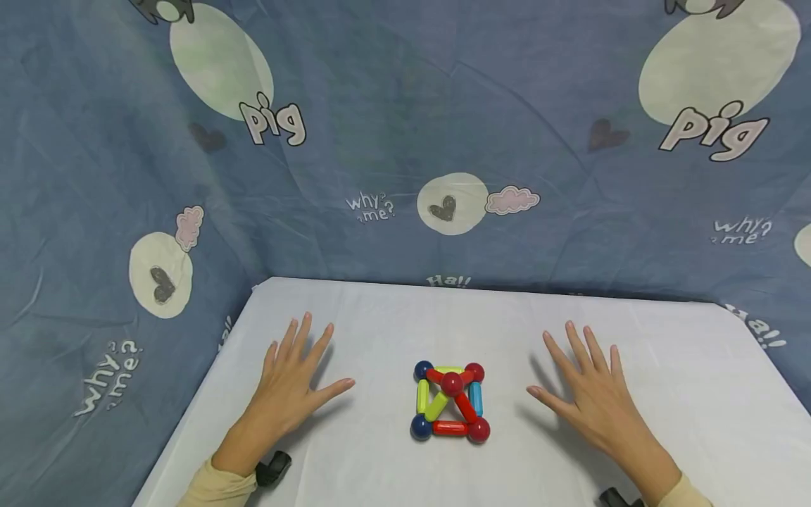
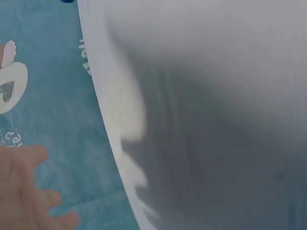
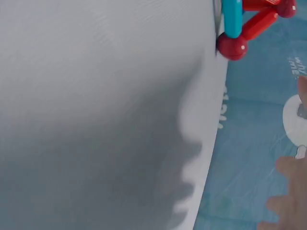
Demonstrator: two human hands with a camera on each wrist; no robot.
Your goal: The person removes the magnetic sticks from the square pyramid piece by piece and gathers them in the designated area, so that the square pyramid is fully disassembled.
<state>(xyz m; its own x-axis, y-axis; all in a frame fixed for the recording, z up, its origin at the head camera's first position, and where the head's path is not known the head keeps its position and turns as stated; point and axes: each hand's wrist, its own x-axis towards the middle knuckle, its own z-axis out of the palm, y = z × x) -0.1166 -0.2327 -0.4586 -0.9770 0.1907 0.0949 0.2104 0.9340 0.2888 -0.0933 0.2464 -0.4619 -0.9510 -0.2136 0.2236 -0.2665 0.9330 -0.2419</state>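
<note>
In the head view a small pyramid of magnetic rods and balls [image 1: 451,429] stands on the white table, between the two hands. A red ball [image 1: 452,384] forms its peak; blue and red balls mark the base corners, joined by red, yellow-green and blue rods. To its left my left hand [image 1: 288,387] is spread over the table, palm down, fingers straight and holding nothing. My right hand [image 1: 595,401] is spread likewise on the other side, apart from the pyramid. Each casts a shadow on the cloth. Part of the pyramid, with a blue rod [image 3: 233,18], shows in the right wrist view.
The white table [image 1: 367,317] carries a smooth cloth. Behind it and along its left side hangs a blue printed curtain [image 1: 393,141]. Black straps [image 1: 274,468] sit at the wrists beside the beige sleeves [image 1: 218,486].
</note>
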